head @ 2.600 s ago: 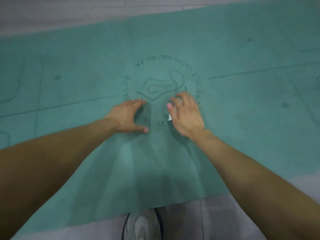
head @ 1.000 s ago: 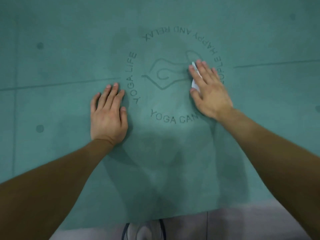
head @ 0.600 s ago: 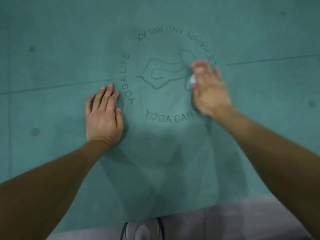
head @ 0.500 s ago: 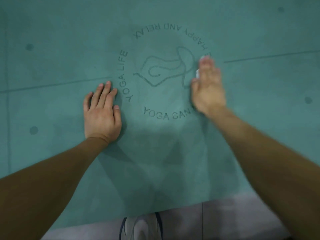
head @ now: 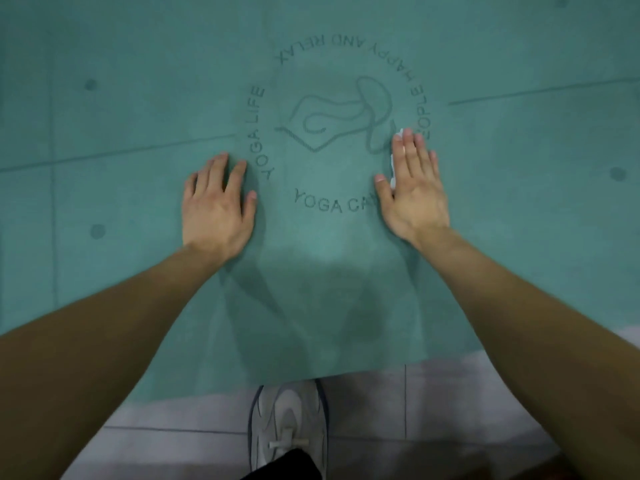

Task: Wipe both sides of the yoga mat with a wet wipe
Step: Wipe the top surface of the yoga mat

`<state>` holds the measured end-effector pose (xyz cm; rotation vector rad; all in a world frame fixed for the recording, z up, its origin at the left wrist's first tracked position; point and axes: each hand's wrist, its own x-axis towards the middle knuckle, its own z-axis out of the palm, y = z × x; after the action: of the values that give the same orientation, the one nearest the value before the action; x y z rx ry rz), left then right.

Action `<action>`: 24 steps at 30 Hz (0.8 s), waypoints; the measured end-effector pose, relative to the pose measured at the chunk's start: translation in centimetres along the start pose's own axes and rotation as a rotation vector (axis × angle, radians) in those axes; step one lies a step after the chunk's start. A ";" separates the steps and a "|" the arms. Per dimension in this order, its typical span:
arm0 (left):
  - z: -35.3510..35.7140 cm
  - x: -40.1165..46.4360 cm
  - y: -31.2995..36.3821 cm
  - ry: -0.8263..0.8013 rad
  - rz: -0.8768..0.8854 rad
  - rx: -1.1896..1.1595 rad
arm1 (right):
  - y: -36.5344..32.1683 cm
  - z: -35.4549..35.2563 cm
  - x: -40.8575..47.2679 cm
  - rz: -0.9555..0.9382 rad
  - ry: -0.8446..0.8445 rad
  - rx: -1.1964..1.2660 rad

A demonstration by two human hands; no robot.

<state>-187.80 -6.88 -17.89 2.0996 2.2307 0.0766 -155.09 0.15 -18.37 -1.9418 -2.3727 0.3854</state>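
A teal yoga mat (head: 138, 126) lies flat on the floor and fills most of the view, with a round printed logo in its middle. My right hand (head: 414, 188) lies flat on the mat at the logo's right side, fingers straight, pressing a white wet wipe (head: 393, 168) down. Only a thin edge of the wipe shows beside the index finger and at its tip. My left hand (head: 218, 206) rests flat on the mat left of the logo, fingers straight, holding nothing.
The mat's near edge (head: 346, 372) runs across the bottom, with grey floor tiles (head: 450, 403) below it. A white sneaker (head: 287, 424) stands on the tiles just at that edge, between my arms.
My right hand has slid the wipe back toward me along the logo's right side. My left hand stays flat in the same spot on the mat. The camera has tilted slightly.
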 end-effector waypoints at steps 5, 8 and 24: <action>-3.0 -6.2 0.9 -0.194 0.405 -0.091 | -1.8 0.5 -3.0 -0.250 -0.057 0.002; -5.0 -9.7 0.9 -0.394 0.586 -0.009 | -3.6 1.3 -6.6 -0.578 -0.167 -0.058; -8.5 -12.0 -0.9 -0.527 0.604 0.290 | -1.9 1.8 -9.9 -0.008 -0.002 0.060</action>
<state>-188.76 -18.81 -9.24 2.4818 1.3328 -0.7118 -155.20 -10.08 -18.48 -1.9066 -2.3408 0.4526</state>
